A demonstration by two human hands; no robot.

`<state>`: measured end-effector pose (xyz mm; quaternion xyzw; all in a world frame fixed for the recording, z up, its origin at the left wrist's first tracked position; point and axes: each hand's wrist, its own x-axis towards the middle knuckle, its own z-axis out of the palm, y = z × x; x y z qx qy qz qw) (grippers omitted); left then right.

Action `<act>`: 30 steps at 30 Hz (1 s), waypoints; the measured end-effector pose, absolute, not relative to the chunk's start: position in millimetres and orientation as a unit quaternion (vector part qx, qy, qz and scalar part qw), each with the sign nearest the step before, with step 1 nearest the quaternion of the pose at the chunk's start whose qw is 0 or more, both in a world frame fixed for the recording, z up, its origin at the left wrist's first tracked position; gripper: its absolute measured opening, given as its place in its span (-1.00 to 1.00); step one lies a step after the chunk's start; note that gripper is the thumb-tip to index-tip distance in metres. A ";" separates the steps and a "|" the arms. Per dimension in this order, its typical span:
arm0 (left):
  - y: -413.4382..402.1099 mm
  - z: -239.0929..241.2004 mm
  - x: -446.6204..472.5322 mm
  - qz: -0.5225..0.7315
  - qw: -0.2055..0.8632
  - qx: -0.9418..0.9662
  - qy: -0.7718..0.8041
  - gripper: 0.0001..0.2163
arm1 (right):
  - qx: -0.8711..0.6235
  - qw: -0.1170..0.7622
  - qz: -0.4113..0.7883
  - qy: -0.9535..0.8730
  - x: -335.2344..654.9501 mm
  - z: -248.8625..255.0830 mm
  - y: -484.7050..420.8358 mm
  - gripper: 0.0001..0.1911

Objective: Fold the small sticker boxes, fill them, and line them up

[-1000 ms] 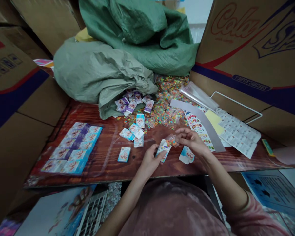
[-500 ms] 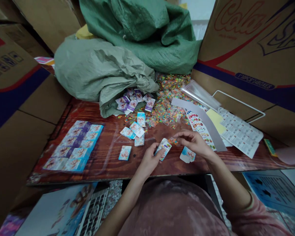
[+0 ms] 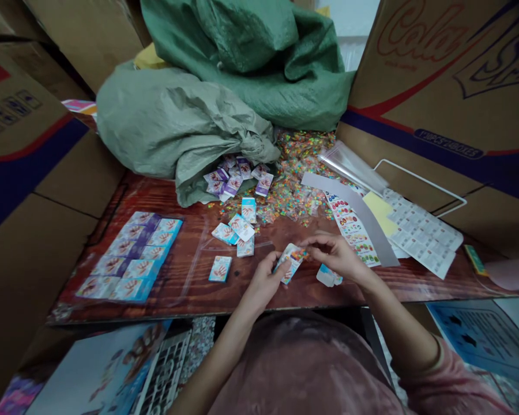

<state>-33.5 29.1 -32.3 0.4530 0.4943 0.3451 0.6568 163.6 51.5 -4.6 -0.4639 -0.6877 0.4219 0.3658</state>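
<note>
My left hand [image 3: 262, 282] is closed round a small white-and-blue printed box [image 3: 289, 265], tilted above the table. At the box's upper end, my right hand [image 3: 339, 255] pinches a small clear packet of colourful bits [image 3: 303, 253]; the packet overlaps the box, and I cannot tell how far it is inside. Below my right hand lies another blue-and-white box [image 3: 327, 275], partly hidden. To the left of my hands are a single blue box [image 3: 220, 269] and a loose pile of blue boxes [image 3: 241, 227].
Purple boxes [image 3: 233, 184] spill from a grey-green sack [image 3: 173, 121]. Behind my hands spreads a heap of colourful packets [image 3: 294, 190]. Rows of boxes [image 3: 130, 259] lie at left. Sticker sheets [image 3: 352, 227] and a printed sheet [image 3: 428, 230] lie at right. Cartons [image 3: 441, 115] flank the table.
My right hand has moved slightly left and down, bringing the packet onto the box's upper end. My left hand has kept its hold on the box, nearly still.
</note>
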 end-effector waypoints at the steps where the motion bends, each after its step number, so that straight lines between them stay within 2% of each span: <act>1: 28.7 -31.6 -33.3 0.346 0.656 0.450 0.497 -0.65 | -0.462 0.361 0.417 -0.695 162.3 -5.6 51.4 -0.81; 7: 26.2 -29.1 -31.5 0.341 0.662 0.415 0.522 -0.63 | -0.431 0.331 0.458 -0.703 155.7 -11.6 49.8 -0.79; 11: 27.4 -29.3 -32.0 0.367 0.667 0.366 0.535 -0.65 | -0.430 0.371 0.489 -0.662 163.5 -17.9 55.5 -0.75; 13: 28.3 -29.8 -32.7 0.374 0.667 0.348 0.542 -0.65 | -0.455 0.386 0.456 -0.660 170.4 -18.6 59.3 -0.75; 17: 28.1 -30.9 -33.4 0.381 0.668 0.349 0.536 -0.65 | -0.532 0.353 0.281 -0.716 172.1 -13.5 58.2 -0.79; 21: 26.1 -31.7 -33.4 0.365 0.684 0.377 0.506 -0.65 | -0.490 0.349 0.334 -0.726 154.4 -13.4 48.0 -0.70; 25: 27.1 -31.6 -35.7 0.374 0.684 0.401 0.482 -0.67 | -0.483 0.372 0.378 -0.697 142.0 -19.3 44.3 -0.76; 30: 30.2 -31.4 -39.4 0.378 0.645 0.458 0.481 -0.76 | -0.510 0.369 0.315 -0.711 139.4 -19.8 43.5 -0.83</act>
